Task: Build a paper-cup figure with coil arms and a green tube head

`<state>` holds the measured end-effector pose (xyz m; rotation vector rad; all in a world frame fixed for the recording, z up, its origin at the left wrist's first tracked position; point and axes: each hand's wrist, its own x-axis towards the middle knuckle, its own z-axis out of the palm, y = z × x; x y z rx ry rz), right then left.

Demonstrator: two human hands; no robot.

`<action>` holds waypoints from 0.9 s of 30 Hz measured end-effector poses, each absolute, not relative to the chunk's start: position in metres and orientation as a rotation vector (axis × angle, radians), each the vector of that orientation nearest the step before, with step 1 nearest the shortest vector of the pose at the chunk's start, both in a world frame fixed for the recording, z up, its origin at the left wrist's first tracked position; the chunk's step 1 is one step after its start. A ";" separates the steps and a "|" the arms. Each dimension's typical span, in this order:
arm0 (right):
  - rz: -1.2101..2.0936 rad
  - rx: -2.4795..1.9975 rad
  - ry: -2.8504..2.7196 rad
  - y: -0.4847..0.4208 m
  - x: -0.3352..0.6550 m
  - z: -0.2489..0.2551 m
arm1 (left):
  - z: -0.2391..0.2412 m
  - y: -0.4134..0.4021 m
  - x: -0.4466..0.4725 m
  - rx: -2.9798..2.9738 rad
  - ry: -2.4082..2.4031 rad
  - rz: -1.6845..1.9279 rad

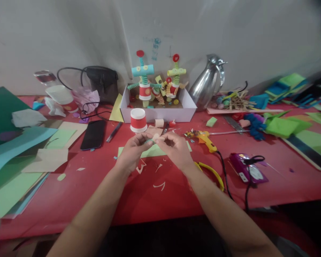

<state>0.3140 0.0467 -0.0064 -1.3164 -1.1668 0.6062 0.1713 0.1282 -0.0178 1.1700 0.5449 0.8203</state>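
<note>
Both hands meet over the middle of the red table. My left hand (133, 148) is closed in a pinch on a small green folded paper strip (149, 140). A small pale paper piece (156, 136) sits at its end, and the fingertips of my right hand (174, 147) pinch it from the other side. Below the hands lies a light green paper strip (153, 151), partly covered by them. Just beyond my left hand a red and white paper cup (138, 121) stands upside down. A yellow glue gun (207, 140) rests to the right of my right hand.
A white box (157, 115) with paper-cup figures stands at the back, beside a metal jug (205, 84). Left are a phone (93, 134), a pen (113, 132) and paper sheets (16, 182). Right are a purple device (248, 169) with a cord and a yellow ring (214, 171).
</note>
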 end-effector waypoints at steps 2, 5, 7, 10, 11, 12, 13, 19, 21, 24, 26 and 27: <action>0.646 -1.315 -1.147 0.047 0.314 -0.008 | -0.017 0.127 0.172 1.174 0.537 0.828; 0.702 -1.298 -1.116 0.047 0.314 -0.009 | -0.016 0.126 0.173 1.172 0.543 0.840; 0.730 -1.295 -1.090 0.047 0.314 -0.011 | -0.015 0.125 0.173 1.168 0.552 0.845; 0.797 -1.265 -1.029 0.048 0.314 -0.011 | -0.015 0.124 0.172 1.175 0.564 0.851; 0.830 -1.249 -0.998 0.048 0.314 -0.010 | -0.015 0.125 0.172 1.187 0.566 0.854; 0.866 -1.235 -0.962 0.049 0.314 -0.008 | -0.015 0.125 0.171 1.205 0.566 0.859; 0.904 -1.225 -0.924 0.049 0.313 -0.006 | -0.016 0.125 0.171 1.226 0.565 0.864; 1.048 -1.215 -0.817 0.048 0.313 0.002 | -0.016 0.125 0.171 1.303 0.564 0.910; 1.036 -1.224 -0.831 0.048 0.314 0.002 | -0.015 0.125 0.171 1.309 0.568 0.918; 1.033 -1.232 -0.845 0.048 0.316 0.000 | -0.014 0.125 0.171 1.308 0.571 0.931; 1.034 -1.241 -0.831 0.049 0.316 -0.001 | -0.014 0.124 0.172 1.310 0.570 0.942; 1.034 -1.246 -0.822 0.049 0.315 0.000 | -0.014 0.124 0.172 1.316 0.570 0.946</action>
